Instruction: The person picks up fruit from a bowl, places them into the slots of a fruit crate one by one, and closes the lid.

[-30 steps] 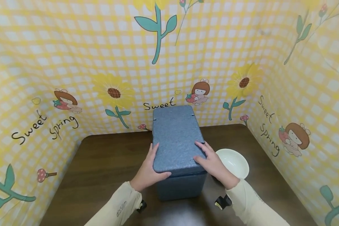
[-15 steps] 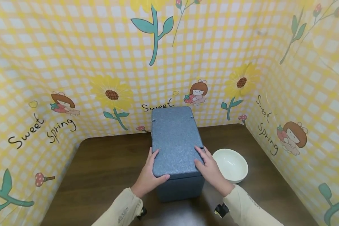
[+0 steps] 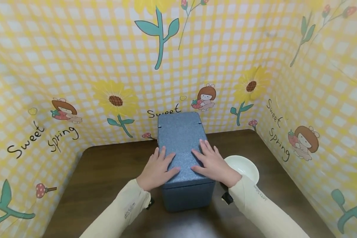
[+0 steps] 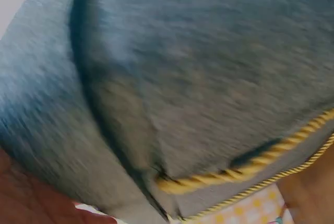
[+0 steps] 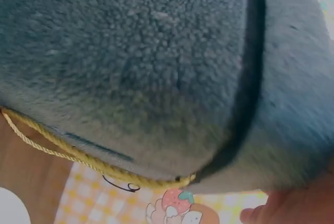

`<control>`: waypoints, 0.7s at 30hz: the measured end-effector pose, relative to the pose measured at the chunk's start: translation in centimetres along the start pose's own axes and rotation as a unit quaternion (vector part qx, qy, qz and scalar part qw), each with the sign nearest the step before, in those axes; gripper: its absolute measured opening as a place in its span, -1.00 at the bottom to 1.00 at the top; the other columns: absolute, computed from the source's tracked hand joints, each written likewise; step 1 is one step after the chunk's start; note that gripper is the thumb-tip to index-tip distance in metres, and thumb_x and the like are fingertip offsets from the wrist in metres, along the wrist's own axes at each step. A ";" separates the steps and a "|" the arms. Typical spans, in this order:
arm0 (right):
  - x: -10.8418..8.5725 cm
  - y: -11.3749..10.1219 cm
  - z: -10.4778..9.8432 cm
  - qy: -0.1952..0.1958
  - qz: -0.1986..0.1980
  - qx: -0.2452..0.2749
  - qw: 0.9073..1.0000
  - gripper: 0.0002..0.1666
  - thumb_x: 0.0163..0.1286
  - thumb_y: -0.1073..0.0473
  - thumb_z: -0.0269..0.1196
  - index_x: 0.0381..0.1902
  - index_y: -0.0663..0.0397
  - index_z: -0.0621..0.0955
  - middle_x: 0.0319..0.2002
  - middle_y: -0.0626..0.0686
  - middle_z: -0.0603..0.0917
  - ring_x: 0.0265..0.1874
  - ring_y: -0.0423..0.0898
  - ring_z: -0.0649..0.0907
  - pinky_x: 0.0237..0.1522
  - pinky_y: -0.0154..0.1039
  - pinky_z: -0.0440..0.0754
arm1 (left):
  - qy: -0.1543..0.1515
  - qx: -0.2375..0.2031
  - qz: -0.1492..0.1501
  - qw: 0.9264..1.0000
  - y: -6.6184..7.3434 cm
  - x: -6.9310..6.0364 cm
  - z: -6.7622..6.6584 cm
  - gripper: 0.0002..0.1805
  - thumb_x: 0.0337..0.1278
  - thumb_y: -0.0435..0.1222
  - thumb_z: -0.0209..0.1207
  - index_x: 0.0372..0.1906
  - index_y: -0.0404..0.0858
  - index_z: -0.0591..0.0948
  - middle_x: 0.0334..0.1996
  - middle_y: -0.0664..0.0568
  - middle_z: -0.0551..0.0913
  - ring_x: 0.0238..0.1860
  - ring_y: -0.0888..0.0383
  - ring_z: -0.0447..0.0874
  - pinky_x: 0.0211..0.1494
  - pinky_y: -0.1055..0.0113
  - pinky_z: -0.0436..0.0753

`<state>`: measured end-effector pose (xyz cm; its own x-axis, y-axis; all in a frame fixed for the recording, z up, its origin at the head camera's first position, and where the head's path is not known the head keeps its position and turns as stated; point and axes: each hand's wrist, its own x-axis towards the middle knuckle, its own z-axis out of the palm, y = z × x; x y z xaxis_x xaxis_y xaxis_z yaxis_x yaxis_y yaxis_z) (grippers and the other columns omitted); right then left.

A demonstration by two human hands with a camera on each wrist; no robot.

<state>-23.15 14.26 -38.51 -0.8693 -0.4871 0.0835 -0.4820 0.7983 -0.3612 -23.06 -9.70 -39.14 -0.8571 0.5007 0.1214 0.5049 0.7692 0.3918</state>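
A blue-grey foam cooler box [image 3: 187, 198] stands on the table with its lid [image 3: 179, 130] on top. My left hand [image 3: 156, 168] lies over the lid's left edge, fingers spread. Over the right edge lies my right hand [image 3: 213, 164], its fingers also spread and fairly straight. Neither hand is curled round anything. Up close in the left wrist view, a yellow rope [image 4: 255, 166] runs along the box's side, and a dark seam marks the lid joint. The right wrist view has a similar yellow rope [image 5: 99, 164] on the other side. Only parts of the hands show in the wrist views.
A white bowl [image 3: 247, 168] stands right of the box, partly behind my right forearm. The brown wooden table [image 3: 113, 178] is bordered at the back and sides by a yellow checked cloth [image 3: 86, 59] with printed flowers. The box stands close to the back cloth.
Both hands have shifted from gripping the lid's front corners and edges to resting further in on its top. The view has panned slightly to the right; the box stays put.
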 end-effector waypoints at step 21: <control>0.9 -1.2 1.1 0.018 -0.015 -0.093 0.995 -0.26 0.38 -0.26 0.03 0.40 -0.02 0.36 0.42 0.21 0.22 0.42 0.18 0.17 0.31 0.35 0.01 | 0.074 0.055 0.004 0.996 1.0 0.0 1.8 -0.34 0.23 0.05 0.03 0.32 -0.27 0.43 0.35 -0.40 0.23 0.38 -0.45 -0.02 0.25 -0.30 0.24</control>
<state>-23.23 12.50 -39.07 -0.8562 -0.5010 0.1263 -0.5165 0.8373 -0.1795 -22.34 -8.19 -40.38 -0.8547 0.4492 0.2601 0.5127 0.8087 0.2883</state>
